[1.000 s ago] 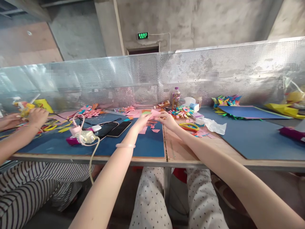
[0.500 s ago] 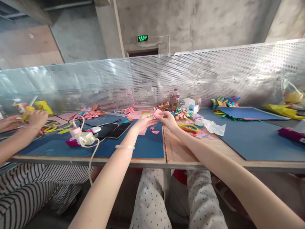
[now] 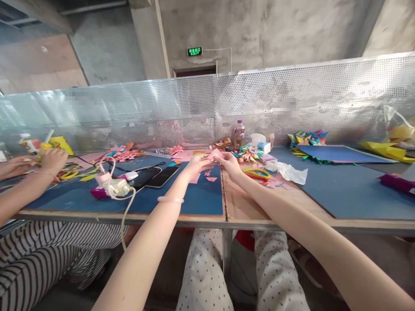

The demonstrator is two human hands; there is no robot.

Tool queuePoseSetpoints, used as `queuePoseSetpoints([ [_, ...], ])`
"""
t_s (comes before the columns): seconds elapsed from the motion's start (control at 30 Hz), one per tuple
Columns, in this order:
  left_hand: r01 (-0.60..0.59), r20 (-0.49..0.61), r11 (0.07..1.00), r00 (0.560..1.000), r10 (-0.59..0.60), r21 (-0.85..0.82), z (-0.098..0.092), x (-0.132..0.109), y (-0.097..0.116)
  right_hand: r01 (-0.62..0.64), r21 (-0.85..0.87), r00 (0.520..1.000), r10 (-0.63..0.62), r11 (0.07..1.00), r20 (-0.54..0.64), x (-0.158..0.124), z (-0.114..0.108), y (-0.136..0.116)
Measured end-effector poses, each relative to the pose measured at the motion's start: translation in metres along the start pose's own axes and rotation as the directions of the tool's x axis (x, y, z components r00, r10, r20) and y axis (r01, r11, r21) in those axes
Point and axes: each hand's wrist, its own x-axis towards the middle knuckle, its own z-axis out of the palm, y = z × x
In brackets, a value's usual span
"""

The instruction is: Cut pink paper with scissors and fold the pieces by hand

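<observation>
Between my two hands is a small piece of pink paper [image 3: 216, 153], raised above the table. My left hand [image 3: 198, 166] pinches its left side, and my right hand [image 3: 229, 164] holds its right side with closed fingers. Pink paper scraps [image 3: 212, 179] lie on the blue mat [image 3: 197, 201] just below my hands. Yellow scissors [image 3: 256, 173] rest to the right of my right hand, beside more scraps. A many-coloured paper flower [image 3: 249, 153] sits behind them.
A dark phone [image 3: 162, 176] and a white charger with a cable [image 3: 118, 188] lie left. Another person's hand [image 3: 54, 162] works at far left. A bottle [image 3: 239, 136], crumpled tissue [image 3: 293, 172] and a blue sheet [image 3: 340, 154] stand or lie right of centre. A perforated metal panel [image 3: 145, 112] runs behind.
The pink paper between my hands has turned and sits slightly lower, its peak now to the right. My fingers have shifted a little. The other person's hand at left has moved slightly right.
</observation>
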Motion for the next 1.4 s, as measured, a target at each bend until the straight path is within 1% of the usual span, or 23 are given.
queuePoseSetpoints([
  [0.13,0.009,-0.003,1.0,1.0,-0.009,0.005,0.0,0.001,0.0,0.002,0.004,1.0,-0.002,1.0,0.006,-0.001,0.001,0.0],
  [0.27,-0.022,-0.01,1.0,1.0,0.022,-0.004,-0.002,0.002,-0.002,-0.001,-0.013,1.0,0.001,1.0,0.004,-0.003,0.002,-0.001],
  [0.37,-0.023,-0.023,1.0,0.999,0.022,-0.02,-0.005,0.005,-0.005,0.002,-0.003,1.0,-0.002,1.0,0.01,-0.005,0.004,-0.005],
  [0.47,-0.033,-0.066,0.997,0.997,0.028,-0.066,-0.006,0.008,-0.007,0.014,0.008,1.0,-0.014,1.0,0.021,-0.008,0.004,-0.008],
  [0.6,-0.051,-0.144,0.987,0.989,0.029,-0.153,-0.004,0.01,-0.006,0.025,-0.027,0.999,-0.024,0.999,0.035,-0.008,0.005,-0.009],
  [0.73,-0.047,-0.175,0.981,0.984,0.013,-0.191,-0.002,0.01,-0.004,0.057,-0.077,0.998,-0.054,0.995,0.032,-0.008,0.005,-0.009],
  [0.93,-0.052,-0.182,0.985,0.983,0.021,-0.166,-0.005,0.009,-0.004,0.064,-0.063,0.995,-0.06,0.996,0.076,-0.01,0.004,-0.014],
  [1.2,-0.068,-0.208,0.992,0.977,0.046,-0.104,-0.008,0.01,-0.009,0.079,-0.071,0.994,-0.073,0.994,0.077,-0.01,0.004,-0.011],
  [1.3,-0.066,-0.232,0.995,0.972,0.048,-0.07,-0.009,0.011,-0.011,0.065,-0.081,0.996,-0.06,0.995,0.065,-0.009,0.003,-0.009],
  [1.4,-0.076,-0.234,0.996,0.97,0.062,-0.05,-0.01,0.011,-0.011,0.06,-0.086,0.997,-0.055,0.995,0.052,-0.008,0.002,-0.007],
])
